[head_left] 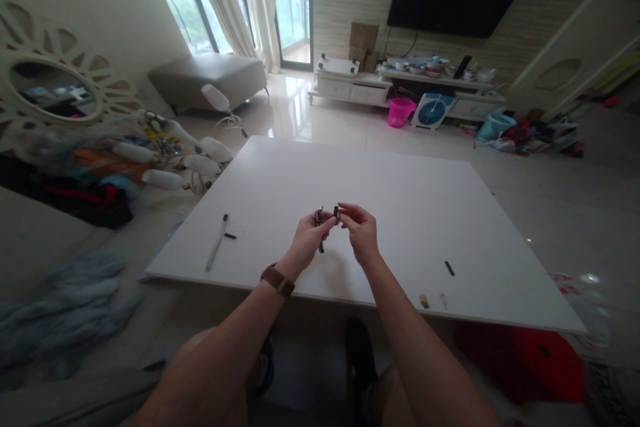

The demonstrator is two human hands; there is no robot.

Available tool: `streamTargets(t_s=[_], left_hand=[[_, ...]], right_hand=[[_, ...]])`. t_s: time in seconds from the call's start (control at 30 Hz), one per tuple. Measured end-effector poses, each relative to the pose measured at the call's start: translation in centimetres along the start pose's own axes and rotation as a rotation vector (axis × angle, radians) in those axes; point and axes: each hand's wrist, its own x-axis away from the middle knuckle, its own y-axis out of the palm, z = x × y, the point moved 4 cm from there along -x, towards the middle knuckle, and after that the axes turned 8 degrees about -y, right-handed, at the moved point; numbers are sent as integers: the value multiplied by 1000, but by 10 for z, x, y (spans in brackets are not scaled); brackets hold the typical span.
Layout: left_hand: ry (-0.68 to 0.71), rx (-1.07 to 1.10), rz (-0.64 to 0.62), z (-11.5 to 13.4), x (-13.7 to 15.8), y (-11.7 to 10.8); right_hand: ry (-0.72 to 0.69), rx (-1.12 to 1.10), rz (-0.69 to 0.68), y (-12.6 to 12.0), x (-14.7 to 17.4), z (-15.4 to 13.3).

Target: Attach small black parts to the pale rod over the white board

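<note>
Both my hands meet above the middle of the white table (360, 180). My left hand (306, 238) is closed around a narrow dark object with silvery parts (319, 216), whose lower end sticks out under the fingers; its kind is too small to make out. A small black piece (336, 212) stands upright between the two hands' fingertips. My right hand (363, 235) pinches at this piece from the right side, thumb and fingers close together. The fingers hide part of both things.
On the table's left lie a pale stick with a dark tip (217, 243) and a short black strip (230, 236). To the right are a dark green strip (449, 268), a small yellowish-dark item (424, 301) and a small clear item (443, 300). A red stool (520, 363) stands by the near right edge.
</note>
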Motion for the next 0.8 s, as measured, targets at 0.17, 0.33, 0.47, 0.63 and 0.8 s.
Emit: streamTargets(t_s=[0.17, 0.33, 0.47, 0.63, 0.8], left_hand=[[65, -103, 73, 7, -5, -7], [142, -246, 105, 13, -3, -9], [164, -264, 85, 13, -1, -6], [101, -123, 20, 4, -1, -2], [52, -74, -86, -2, 3, 7]], right_hand=[[100, 2, -15, 2, -2, 4], [106, 31, -8, -2, -3, 10], [98, 13, 54, -7, -3, 11], [81, -65, 107, -9, -1, 9], [90, -176, 112, -5, 0, 9]])
